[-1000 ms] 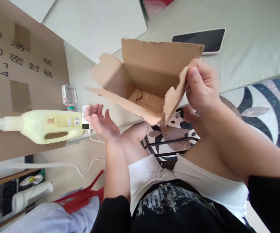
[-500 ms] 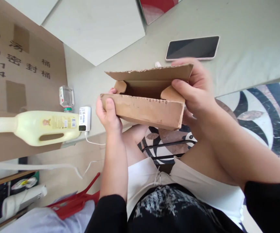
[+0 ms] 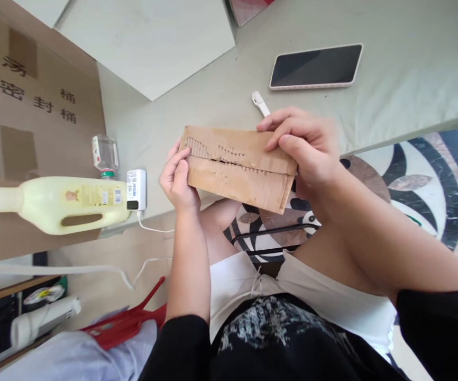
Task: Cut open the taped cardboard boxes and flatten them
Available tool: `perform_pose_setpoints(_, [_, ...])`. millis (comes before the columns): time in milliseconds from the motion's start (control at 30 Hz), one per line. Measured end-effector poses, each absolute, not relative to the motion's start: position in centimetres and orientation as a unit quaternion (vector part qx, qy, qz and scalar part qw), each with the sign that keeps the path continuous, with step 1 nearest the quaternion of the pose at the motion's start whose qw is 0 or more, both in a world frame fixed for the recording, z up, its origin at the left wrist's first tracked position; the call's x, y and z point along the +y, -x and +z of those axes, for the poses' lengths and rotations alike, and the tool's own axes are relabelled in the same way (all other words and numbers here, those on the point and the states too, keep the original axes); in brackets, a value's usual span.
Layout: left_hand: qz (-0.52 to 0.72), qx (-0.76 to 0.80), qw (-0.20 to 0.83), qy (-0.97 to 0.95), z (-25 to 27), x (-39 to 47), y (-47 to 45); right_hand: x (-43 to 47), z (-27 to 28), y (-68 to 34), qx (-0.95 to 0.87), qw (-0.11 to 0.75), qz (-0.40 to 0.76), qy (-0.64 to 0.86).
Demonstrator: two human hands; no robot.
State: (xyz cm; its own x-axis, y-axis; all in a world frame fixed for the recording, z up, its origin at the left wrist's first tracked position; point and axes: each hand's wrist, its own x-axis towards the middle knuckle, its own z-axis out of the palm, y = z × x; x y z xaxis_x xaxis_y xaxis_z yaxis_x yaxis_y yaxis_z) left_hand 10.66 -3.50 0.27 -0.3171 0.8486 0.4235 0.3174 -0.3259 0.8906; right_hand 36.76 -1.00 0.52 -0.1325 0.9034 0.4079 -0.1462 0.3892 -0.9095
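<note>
A small brown cardboard box (image 3: 237, 172) is held in the air above my lap, at the table's near edge. Its lid flap lies down over the opening, and torn corrugation shows along the seam. My left hand (image 3: 179, 177) grips the box's left end, thumb on the front face and index finger at the seam. At the other end, my right hand (image 3: 308, 145) has its fingers on the lid and its thumb near the corner. The inside of the box is hidden. Just behind it lies a white utility knife or similar slim tool (image 3: 259, 103), partly covered by the right hand.
On the cloth-covered table (image 3: 221, 95) lie a phone (image 3: 316, 66) and a white box (image 3: 153, 42). To the left are a yellow jug (image 3: 70, 203), a small clear bottle (image 3: 105, 153), a corded white device (image 3: 136, 190) and a large carton (image 3: 46, 148). A red chair (image 3: 121, 330) stands lower left.
The box's raised lid flap has come down over the opening. My right hand has shifted from the side flap to the top of the lid. More of the white tool now shows.
</note>
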Motion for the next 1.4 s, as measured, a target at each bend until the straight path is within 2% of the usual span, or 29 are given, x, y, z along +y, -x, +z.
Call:
perform_pose_setpoints(600, [0.635,0.525,0.205,-0.527,-0.1,-3.4,-11.1,-0.3,1.7,-36.6,-0.606,0.548,0.457,0.351])
perform_pose_setpoints(967, [0.601,0.595,0.202,-0.495,0.6,-3.2,-10.4,-0.3,0.9,-36.8,-0.6,0.514,0.465,0.4])
perform_pose_setpoints(1200, [0.631,0.595,0.32,-0.382,0.5,-3.1,-7.2,0.6,-0.6,-36.0,-0.587,0.493,0.492,0.413])
perform_pose_setpoints(1300, [0.656,0.565,0.392,-0.31,0.7,-3.2,-7.2,0.7,-1.5,-35.1,-0.579,0.414,0.558,0.426])
perform_pose_setpoints(1400, [0.667,0.578,0.406,-0.236,0.3,-2.9,-7.7,0.3,-1.8,-34.3,-0.62,0.347,0.58,0.399])
